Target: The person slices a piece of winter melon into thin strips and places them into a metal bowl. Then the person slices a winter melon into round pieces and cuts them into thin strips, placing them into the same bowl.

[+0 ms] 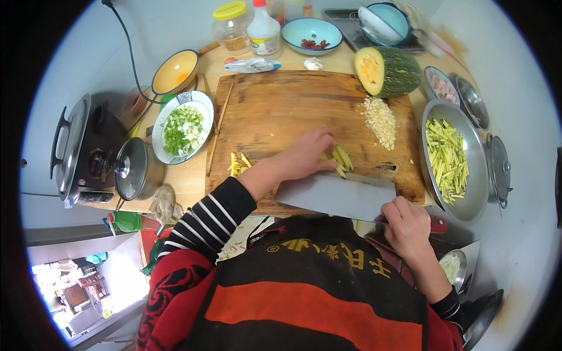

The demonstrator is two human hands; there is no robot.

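Observation:
My right hand [406, 223] grips the red handle [438, 224] of a Chinese cleaver [338, 196]. Its broad blade lies nearly flat over the front edge of the wooden cutting board [285, 105], pointing left. Just beyond the blade, my left hand [307, 153] has its thumb and fingers around a small bunch of green-skinned vegetable strips [343, 159], slightly blurred. Some yellow strips [238, 164] lie on the board left of that wrist. Minced garlic or ginger [380, 123] is heaped at the board's right side.
A steel basin [476, 193] of green strips stands right, below a cut squash [401, 72]. Left are a bowl of chopped scallion [208, 131], chopsticks [221, 125], a lidded pot [134, 169] and a larger cooker [94, 149]. Garlic [313, 64] and a blue bowl [311, 28] sit behind.

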